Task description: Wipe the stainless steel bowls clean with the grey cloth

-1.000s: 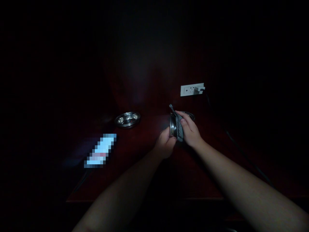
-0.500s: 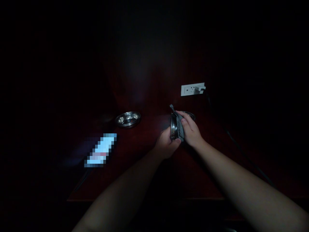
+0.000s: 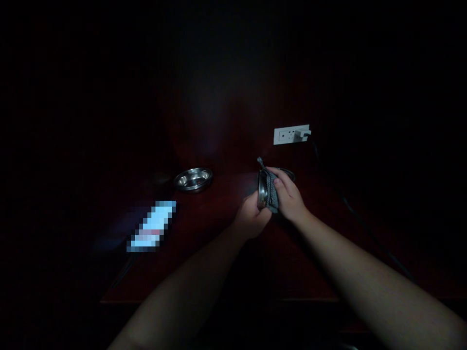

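Above the middle of the dark red tabletop, a metal bowl is gripped on edge by the left hand, while a grey patterned cloth (its tip poking up) is held against it by the right hand, fingers nearly straight.

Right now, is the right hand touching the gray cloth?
Touching. The head view shows the right hand against the gray cloth, with no gap between them.
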